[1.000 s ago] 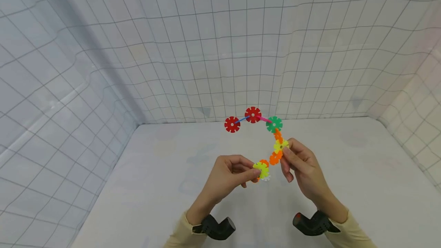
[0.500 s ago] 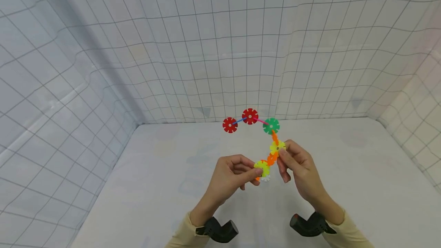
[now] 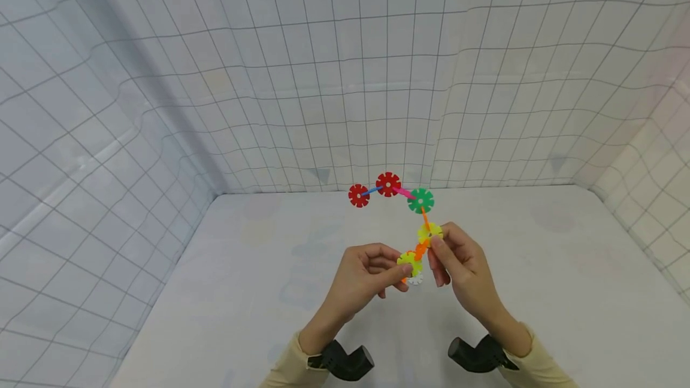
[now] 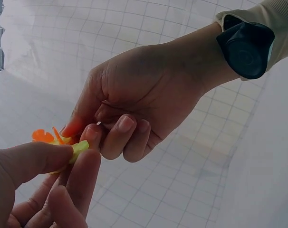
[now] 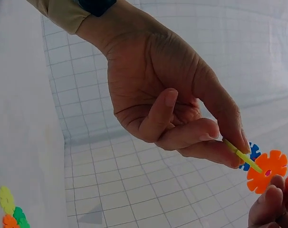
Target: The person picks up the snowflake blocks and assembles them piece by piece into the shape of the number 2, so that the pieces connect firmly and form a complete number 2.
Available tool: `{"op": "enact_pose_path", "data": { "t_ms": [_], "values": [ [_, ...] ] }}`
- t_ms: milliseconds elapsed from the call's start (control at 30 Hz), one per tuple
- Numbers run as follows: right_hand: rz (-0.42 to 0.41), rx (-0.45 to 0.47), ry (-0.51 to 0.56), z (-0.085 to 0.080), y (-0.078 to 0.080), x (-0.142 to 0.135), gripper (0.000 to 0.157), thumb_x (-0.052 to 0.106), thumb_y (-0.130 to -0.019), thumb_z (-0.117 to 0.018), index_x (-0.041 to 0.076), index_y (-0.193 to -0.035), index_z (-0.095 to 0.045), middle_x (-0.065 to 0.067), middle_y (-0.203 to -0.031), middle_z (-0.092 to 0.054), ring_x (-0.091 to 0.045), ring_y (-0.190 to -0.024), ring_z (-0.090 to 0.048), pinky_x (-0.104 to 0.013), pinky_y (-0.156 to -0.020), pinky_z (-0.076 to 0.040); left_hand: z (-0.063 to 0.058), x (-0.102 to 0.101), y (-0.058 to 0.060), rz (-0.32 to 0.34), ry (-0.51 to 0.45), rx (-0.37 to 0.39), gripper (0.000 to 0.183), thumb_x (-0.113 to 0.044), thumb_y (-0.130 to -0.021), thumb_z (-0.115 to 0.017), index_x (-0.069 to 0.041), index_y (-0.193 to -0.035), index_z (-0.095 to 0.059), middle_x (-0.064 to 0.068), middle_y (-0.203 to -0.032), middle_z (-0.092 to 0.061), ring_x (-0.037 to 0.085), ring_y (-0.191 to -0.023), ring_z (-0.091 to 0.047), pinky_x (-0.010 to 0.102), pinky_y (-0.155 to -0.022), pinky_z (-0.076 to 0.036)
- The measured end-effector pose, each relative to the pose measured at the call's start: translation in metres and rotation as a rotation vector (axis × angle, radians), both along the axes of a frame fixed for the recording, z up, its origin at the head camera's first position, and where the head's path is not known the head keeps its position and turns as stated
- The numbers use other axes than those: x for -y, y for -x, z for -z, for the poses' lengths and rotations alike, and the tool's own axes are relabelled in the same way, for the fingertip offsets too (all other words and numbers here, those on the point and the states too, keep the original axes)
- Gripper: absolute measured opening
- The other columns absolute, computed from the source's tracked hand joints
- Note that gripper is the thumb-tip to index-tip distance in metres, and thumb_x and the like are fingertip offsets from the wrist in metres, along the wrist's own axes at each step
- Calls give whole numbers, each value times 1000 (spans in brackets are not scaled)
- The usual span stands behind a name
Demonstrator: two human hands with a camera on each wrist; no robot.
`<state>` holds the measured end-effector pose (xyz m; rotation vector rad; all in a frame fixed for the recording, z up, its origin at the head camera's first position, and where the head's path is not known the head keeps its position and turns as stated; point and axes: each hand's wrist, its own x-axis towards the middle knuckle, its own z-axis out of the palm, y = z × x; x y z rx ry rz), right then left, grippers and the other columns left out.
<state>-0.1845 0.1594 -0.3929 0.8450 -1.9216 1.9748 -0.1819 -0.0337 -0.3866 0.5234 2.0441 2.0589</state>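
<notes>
A curved chain of slotted plastic snowflake discs spans both hands in the head view. From its free end, a red disc [image 3: 359, 196], it passes another red disc [image 3: 388, 184] and a green disc [image 3: 421, 201] to a yellow disc [image 3: 432, 233]. My right hand [image 3: 466, 265] pinches that yellow disc between thumb and fingers. My left hand [image 3: 358, 274] pinches a second yellow disc [image 3: 408, 262], seen edge-on in the right wrist view. An orange disc [image 3: 422, 249] overlaps its top edge. A white disc [image 3: 415, 279] shows just below. Fingers partly hide the pinched discs.
A white table [image 3: 242, 292] lies beneath the hands, with grid-patterned sheeting [image 3: 345, 76] behind and at both sides. At the lower left of the right wrist view appear more discs: a yellow disc [image 5: 6, 200], a green disc [image 5: 19, 216] and an orange disc [image 5: 10, 221].
My right hand has shifted left and slightly down with its chain, closing the gap between its lower orange disc and the yellow disc in my left hand. The left hand has barely moved.
</notes>
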Motion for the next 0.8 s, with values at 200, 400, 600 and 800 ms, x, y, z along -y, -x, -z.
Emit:
{"op": "enact_pose_path", "data": {
  "t_ms": [200, 400, 600, 800],
  "values": [
    [60, -6, -29, 1, -2, 2, 16, -9, -97, -40, 1, -90, -50, -4, -63, -48, -15, -43, -43, -29, -35, -33, 2, -3, -1, -10, -43, -4, 18, -11, -86, -71, 4, -94, -65, 14, -82, -70, 22, -62, -68, 21, -45, -41],
    [93, -67, -63, 3, -3, 4, 17, -11, -95, -40, 1, -88, -49, -2, -63, -48, -16, -43, -42, -26, -37, -37, 4, -5, -3, -34, -100, -25, 16, -6, -87, -68, 7, -89, -60, 25, -79, -66, 16, -56, -65, 20, -43, -40],
    [114, -98, -73, 2, -4, 5, 18, -12, -94, -41, 2, -88, -51, -1, -59, -46, -14, -42, -41, -25, -36, -36, 2, -6, -5, -46, -96, -28, 17, -5, -86, -68, 9, -86, -59, 19, -74, -66, 14, -53, -64, 19, -43, -39],
    [106, -91, -72, 2, -7, 7, 20, -13, -94, -41, 3, -88, -52, 0, -57, -44, -12, -41, -41, -25, -35, -36, 4, -8, -7, -69, -96, -37, 15, -3, -85, -69, 8, -83, -59, 16, -70, -65, 13, -46, -59, 20, -41, -38]
  ]
}}
